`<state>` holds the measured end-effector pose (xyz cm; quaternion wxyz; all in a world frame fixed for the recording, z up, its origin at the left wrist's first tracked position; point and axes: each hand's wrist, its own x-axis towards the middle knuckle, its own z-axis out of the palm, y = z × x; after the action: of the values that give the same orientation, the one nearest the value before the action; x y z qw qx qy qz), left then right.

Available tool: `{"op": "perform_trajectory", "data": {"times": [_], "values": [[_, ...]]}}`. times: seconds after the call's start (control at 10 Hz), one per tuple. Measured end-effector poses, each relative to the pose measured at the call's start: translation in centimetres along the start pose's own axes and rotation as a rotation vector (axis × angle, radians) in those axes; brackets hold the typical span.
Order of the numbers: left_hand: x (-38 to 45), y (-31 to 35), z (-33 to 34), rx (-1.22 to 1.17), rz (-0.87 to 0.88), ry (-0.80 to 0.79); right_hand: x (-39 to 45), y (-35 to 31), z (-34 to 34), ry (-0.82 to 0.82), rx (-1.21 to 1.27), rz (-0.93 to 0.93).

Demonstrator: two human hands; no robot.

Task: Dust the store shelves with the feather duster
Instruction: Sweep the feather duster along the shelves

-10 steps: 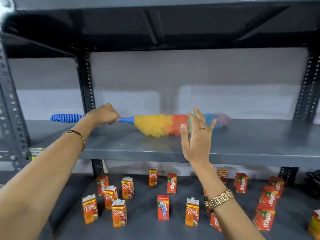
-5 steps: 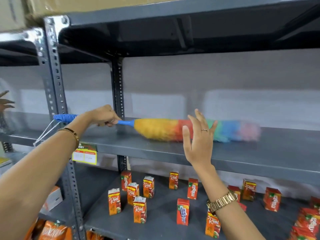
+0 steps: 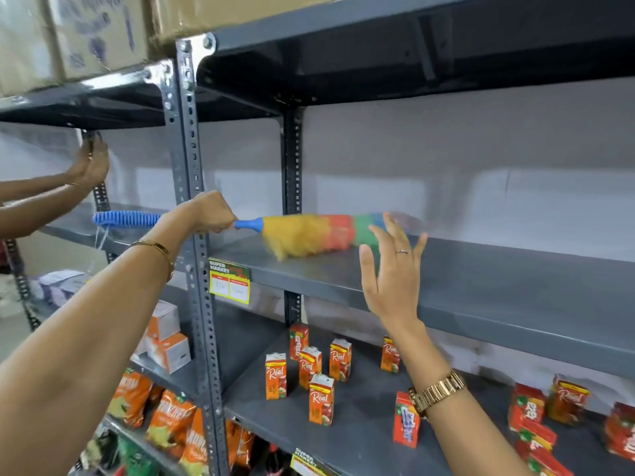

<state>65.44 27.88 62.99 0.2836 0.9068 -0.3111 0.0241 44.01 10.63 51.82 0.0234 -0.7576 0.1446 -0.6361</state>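
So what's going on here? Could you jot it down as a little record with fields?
tool: feather duster, head on the grey shelf
left hand: gripping the blue handle
right hand: open, raised before the shelf, holding nothing
shelf below: juice cartons standing
far left: another person's hands on a shelf post

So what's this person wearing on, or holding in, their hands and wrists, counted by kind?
Feather duster: 1, gripped in the left hand
Gold bangle: 1, on the left wrist
Ring: 1, on the open right hand
Gold watch: 1, on the right wrist
Total: 4
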Motion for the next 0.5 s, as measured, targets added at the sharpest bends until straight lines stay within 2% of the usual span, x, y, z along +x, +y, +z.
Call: {"op": "perform_trajectory", "data": {"times": [0.1, 0.2, 0.3, 0.5], "values": [[-0.1, -1.9, -0.5, 0.001, 0.002, 0.007, -0.2, -0.6, 1.2, -0.030, 0.035, 0.003], [-0.4, -3.7, -1.1, -0.017, -0.067, 0.007, -0.3, -0.9, 1.9, -0.047, 0.054, 0.013], [-1.4, -4.6, -1.8, 0.021, -0.087, 0.137, -0.7, -1.1, 2.5, -0.070, 0.044, 0.003], [-1.3, -7.1, -1.6, 0.052, -0.072, 0.012, -0.7, -1.6, 3.5, -0.124, 0.005, -0.058]]}}
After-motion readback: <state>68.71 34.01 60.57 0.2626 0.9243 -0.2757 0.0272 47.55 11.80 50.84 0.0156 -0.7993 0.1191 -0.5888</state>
